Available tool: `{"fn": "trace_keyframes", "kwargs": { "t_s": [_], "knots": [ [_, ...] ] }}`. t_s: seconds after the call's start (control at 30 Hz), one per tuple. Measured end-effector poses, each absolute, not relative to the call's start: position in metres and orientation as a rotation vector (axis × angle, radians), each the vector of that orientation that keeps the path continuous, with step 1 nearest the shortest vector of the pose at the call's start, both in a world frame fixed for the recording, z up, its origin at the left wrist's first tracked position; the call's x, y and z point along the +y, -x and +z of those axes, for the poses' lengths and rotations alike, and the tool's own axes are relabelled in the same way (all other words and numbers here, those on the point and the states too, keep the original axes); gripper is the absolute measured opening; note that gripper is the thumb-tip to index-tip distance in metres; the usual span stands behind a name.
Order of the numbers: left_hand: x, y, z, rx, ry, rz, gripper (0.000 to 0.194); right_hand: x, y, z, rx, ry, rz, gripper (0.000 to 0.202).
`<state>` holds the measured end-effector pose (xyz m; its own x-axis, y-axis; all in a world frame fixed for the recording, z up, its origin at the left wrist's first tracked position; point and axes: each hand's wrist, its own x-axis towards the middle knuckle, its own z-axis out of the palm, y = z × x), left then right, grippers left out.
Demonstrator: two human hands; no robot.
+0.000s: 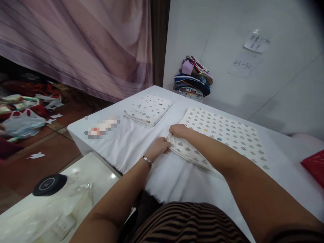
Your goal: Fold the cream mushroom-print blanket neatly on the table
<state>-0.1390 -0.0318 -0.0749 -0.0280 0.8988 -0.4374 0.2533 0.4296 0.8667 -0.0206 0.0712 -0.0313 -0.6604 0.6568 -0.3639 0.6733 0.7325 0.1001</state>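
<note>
A white cloth with grey printed shapes and a few coloured ones (222, 135) lies spread on the white-covered table (136, 141). My left hand (161, 145) pinches its near left corner, where the fabric is bunched. Just above and to the right, my right hand (178, 131) is closed on the same left edge, and my right forearm crosses over the cloth. To the left, apart from both hands, rests a folded white cloth with small dark prints (149, 109).
Further left on the table is a blurred-out item (102, 127). A stack of folded clothes (193, 79) stands by the wall. At the lower left, a white surface (101, 168) holds a round black object (50, 184) and clear plastic. A red object (315, 167) sits at the right edge.
</note>
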Motion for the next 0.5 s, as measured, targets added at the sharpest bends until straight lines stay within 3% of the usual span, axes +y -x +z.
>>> {"fn": "trace_keyframes", "kwargs": {
  "t_s": [0.27, 0.5],
  "knots": [
    [-0.027, 0.138, -0.081, 1.594, -1.022, 0.685, 0.009, 0.021, -0.022, -0.053, 3.097, -1.458, -0.375, 0.04],
    [-0.029, 0.138, -0.076, 1.629, -1.024, 0.704, 0.009, -0.021, -0.057, -0.081, 3.209, -1.258, -0.484, 0.03]
  ]
}}
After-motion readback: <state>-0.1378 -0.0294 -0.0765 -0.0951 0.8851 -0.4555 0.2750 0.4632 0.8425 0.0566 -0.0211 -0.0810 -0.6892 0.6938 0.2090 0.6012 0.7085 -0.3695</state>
